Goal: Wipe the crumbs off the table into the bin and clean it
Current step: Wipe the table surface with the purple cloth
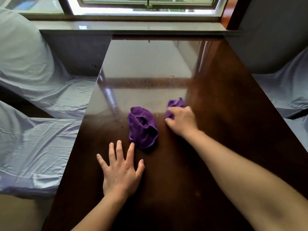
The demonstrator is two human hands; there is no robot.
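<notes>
To the left of the table (216, 147), two seats are showing under loose pale-blue covers (41, 147), the cloth shiny and lying in soft wrinkles over rounded cushions. The table itself is a long slab of dark brown wood with a glossy, mirror-like top; its far half is reflecting the window (146, 5), which is standing beyond the table's far end behind a smooth grey sill.

On the near left part of the table, the left hand (120, 174) is lying palm down, flat on the wood, its fingers spread wide and holding nothing. The tip of its index finger is reaching just to the near edge of the crumpled purple cloth (143, 128). That cloth is sitting near the middle of the table, a fuzzy, towel-like bundle bunched into a rounded heap with deep folds.

Farther up the table, a small pale crumb (171, 76) is resting on the shiny surface, well apart from the cloth.

Right of the crumpled heap, the right hand (181, 120) is pressing down on the table with its fingers curled over a second purple cloth (175, 104) of the same nap, gripping it; only a bunched part is poking out beyond the knuckles. The hand is looking slightly blurred.

To the right of the table, another pale-blue covered seat (283, 90) is showing.
</notes>
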